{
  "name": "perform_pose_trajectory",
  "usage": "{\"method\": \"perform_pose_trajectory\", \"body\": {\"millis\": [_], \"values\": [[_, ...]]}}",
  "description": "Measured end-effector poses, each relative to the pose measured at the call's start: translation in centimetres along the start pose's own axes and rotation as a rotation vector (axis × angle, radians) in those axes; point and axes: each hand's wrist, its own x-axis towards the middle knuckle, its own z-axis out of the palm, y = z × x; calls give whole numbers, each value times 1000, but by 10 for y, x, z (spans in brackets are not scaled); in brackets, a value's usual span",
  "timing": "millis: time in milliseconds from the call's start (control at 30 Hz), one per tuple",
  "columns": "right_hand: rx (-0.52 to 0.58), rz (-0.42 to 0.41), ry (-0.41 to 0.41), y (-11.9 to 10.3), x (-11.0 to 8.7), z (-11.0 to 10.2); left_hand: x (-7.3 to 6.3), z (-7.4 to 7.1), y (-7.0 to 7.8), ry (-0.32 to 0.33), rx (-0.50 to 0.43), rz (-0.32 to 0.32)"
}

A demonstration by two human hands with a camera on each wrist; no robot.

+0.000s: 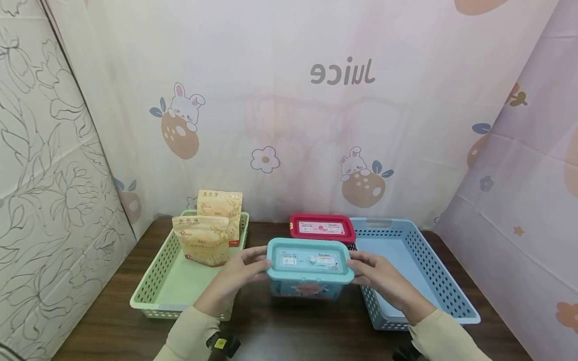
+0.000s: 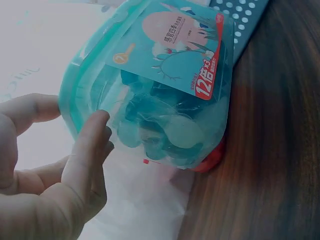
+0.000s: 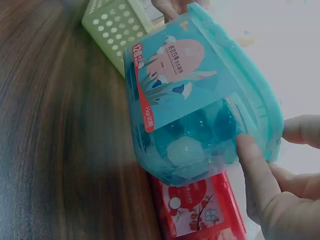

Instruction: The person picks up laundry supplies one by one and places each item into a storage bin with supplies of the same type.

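A teal tub of laundry pods (image 1: 310,273) is held level between both hands and appears raised off the table. The left hand (image 1: 246,273) grips its left end, with fingertips at the lid rim and side wall. On the opposite end, the right hand (image 1: 379,276) pinches the rim and wall in the same way. Through the clear wall in the right wrist view, blue and white pods (image 3: 185,155) show beside a printed label (image 3: 172,80). Behind it stands a red tub (image 1: 322,228), partly hidden by the teal one.
To the left, a green basket (image 1: 169,301) holds two yellow pouches (image 1: 203,240) standing at its back. A blue basket (image 1: 411,260) lies to the right, close to the red tub. Under everything is a dark wooden table (image 1: 262,331), with a printed curtain (image 1: 271,100) behind.
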Motion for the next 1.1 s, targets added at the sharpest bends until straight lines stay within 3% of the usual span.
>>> {"method": "perform_pose_trajectory", "body": {"millis": [400, 900, 1100], "values": [[58, -41, 46, -16, -8, -4, -3, -1, 11, 9, -103, 63], [80, -86, 54, -24, -9, -11, 0, 3, 20, 10, -103, 89], [82, -94, 67, -22, -9, -19, 6, 9, 21, -23, -138, 106]]}}
